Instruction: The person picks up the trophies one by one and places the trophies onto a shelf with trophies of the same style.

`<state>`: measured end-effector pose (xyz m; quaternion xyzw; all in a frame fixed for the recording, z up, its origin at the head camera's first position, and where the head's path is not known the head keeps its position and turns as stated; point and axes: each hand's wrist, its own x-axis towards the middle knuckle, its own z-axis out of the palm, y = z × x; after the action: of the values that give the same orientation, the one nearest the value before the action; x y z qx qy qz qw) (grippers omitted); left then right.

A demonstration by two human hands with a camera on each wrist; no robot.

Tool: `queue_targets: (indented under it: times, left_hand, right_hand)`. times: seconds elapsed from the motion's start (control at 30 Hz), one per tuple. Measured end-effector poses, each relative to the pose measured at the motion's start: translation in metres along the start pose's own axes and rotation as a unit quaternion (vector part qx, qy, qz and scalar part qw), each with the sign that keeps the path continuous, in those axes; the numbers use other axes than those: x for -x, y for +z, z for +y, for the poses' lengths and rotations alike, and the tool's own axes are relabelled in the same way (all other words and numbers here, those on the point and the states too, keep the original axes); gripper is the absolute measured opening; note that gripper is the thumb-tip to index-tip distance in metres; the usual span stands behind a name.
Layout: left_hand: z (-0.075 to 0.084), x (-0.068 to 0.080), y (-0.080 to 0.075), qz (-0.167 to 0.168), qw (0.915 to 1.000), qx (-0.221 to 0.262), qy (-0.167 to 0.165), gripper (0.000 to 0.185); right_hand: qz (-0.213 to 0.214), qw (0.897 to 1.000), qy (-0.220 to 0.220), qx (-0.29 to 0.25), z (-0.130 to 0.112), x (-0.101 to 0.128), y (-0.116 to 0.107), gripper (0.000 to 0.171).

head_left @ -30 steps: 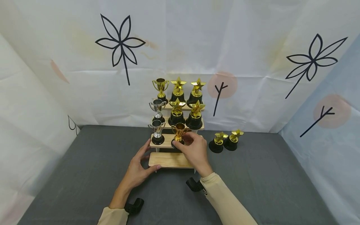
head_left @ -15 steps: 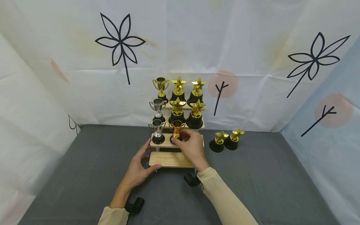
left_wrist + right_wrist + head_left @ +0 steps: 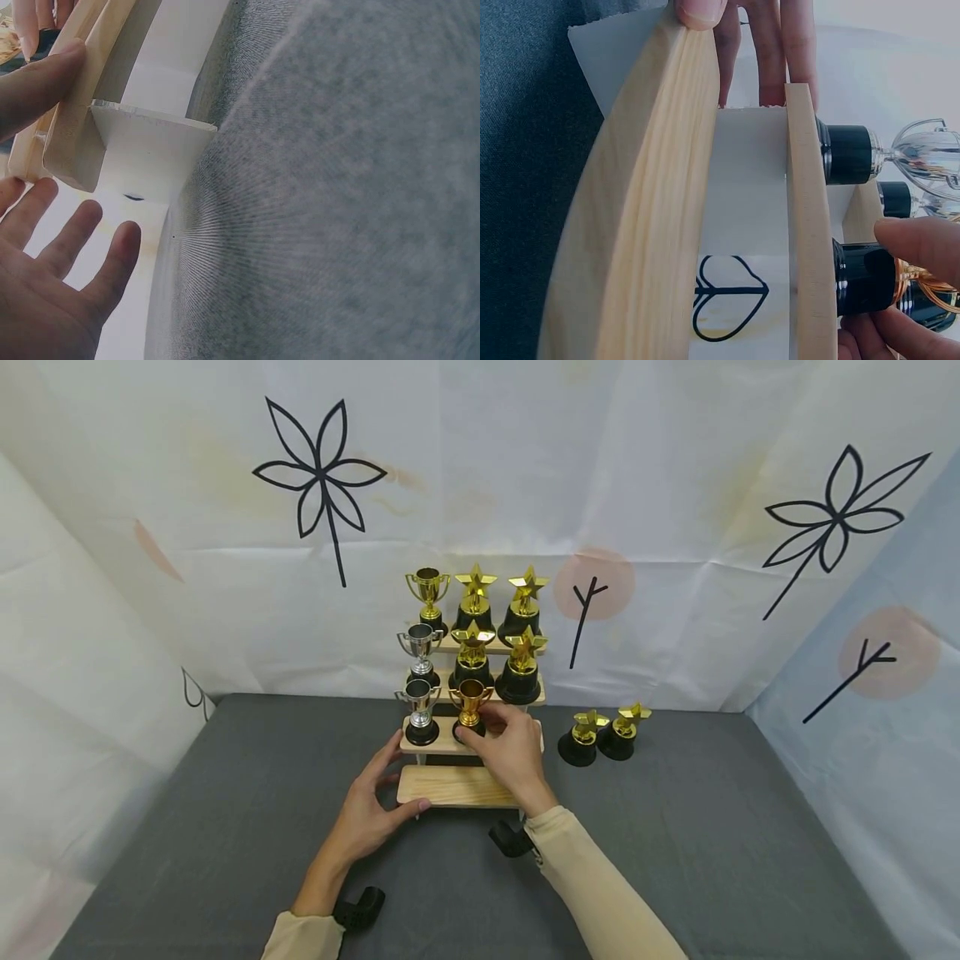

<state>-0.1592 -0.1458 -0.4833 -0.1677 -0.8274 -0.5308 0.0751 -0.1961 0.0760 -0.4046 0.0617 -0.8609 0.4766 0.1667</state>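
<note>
Gold cup trophy is down now, its black base planted on the second wooden step of the stand, where a second ago it was tipped and off the wood. Right hand hasn't let go yet, fingers and thumb pinched round that base. Just to the hand's left sits a silver cup, close but apart. Left hand braces the bottom step, thumb on its front edge, fingers spread straight along the side, same as before. Off to the right hand's far side, two star trophies wait on the grey table. Placement looks about done
</note>
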Motion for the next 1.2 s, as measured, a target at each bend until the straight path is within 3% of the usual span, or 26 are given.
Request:
queue_targets:
  times: [0.37, 0.73, 1.2]
  left_hand:
    - [-0.002, 0.001, -0.001, 0.003, 0.9999, 0.0, 0.014, 0.105]
    - [-0.001, 0.001, -0.001, 0.007, 0.9999, 0.005, 0.009, 0.103]
    - [-0.004, 0.0, 0.0, 0.009, 0.9998, -0.003, 0.019, 0.104]
  right_hand:
    - [0.02, 0.998, -0.001, -0.054, 0.006, 0.017, -0.013, 0.041]
    - [0.046, 0.996, 0.008, -0.07, 0.022, 0.028, -0.037, 0.042]
    - [0.158, 0.985, 0.002, -0.071, 0.071, 0.021, -0.077, 0.036]
